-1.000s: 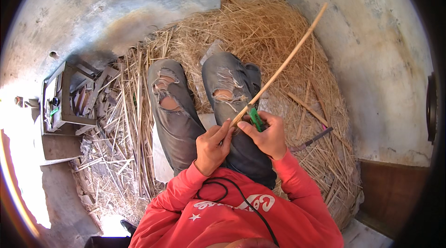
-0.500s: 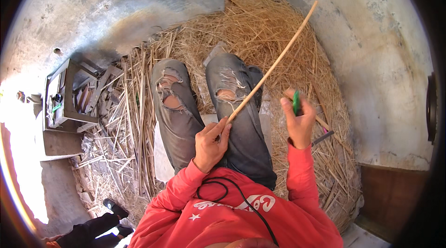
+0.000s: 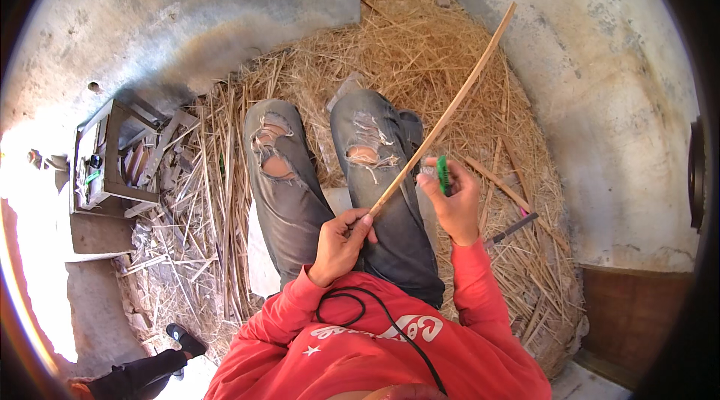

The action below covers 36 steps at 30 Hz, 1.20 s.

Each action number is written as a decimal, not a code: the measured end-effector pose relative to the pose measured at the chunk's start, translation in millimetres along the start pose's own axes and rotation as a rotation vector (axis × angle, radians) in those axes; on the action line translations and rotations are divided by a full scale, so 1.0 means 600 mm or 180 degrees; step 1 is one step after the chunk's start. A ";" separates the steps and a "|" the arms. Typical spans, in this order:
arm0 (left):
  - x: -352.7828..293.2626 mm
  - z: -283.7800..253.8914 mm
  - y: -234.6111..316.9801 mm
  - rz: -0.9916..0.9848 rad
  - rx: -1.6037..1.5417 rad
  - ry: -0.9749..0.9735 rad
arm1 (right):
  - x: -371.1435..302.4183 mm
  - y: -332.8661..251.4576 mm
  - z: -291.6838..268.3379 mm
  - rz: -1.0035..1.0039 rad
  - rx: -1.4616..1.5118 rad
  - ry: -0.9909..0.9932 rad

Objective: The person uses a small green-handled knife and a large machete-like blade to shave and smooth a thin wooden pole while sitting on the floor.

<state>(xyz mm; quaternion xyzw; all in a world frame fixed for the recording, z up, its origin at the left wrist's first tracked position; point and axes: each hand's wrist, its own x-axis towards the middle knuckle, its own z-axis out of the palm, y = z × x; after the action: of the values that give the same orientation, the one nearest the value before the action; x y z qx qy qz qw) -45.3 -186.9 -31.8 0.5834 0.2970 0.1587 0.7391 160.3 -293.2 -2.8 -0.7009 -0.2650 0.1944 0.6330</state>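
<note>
Light: bright daylight, strongest at 9 o'clock
Glare: blown-out white patch at 8–9 o'clock
Edges: fisheye bending, black corners
Focus: sharp centre, softer rim

The person sits on a heap of straw [image 3: 420,55] with both legs stretched forward. The left hand [image 3: 339,244] lies over the lap, gripping the near end of a long stick [image 3: 450,111] that slants up and away to the right, crossing the right knee. The right hand [image 3: 452,201] is just right of the stick, holding a small tool [image 3: 442,173]. A wooden crate [image 3: 101,160] stands far left; a knife [image 3: 514,227] lies in the straw right of the right hand.
</note>
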 end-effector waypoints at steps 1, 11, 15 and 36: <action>-0.003 0.000 0.002 -0.0149 -0.0114 -0.0096 | -0.002 -0.011 0.008 0.0186 0.0094 -0.0149; -0.026 -0.022 -0.007 -0.0673 -0.1588 -0.0995 | 0.036 -0.047 0.034 0.0503 0.0728 -0.0427; -0.038 -0.032 -0.011 -0.0722 -0.1802 -0.1069 | 0.063 -0.049 0.025 0.0315 0.0700 -0.0062; -0.148 -0.343 -0.028 0.0480 0.1375 0.2261 | 0.076 0.145 -0.176 0.0445 -0.1969 -0.0247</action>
<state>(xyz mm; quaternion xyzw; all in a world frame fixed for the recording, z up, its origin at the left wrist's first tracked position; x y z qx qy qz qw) -244.3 -84.5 -54.5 0.6541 0.5162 0.3377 0.4378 271.2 -353.2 -73.1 -0.8687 -0.2867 0.1743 0.3643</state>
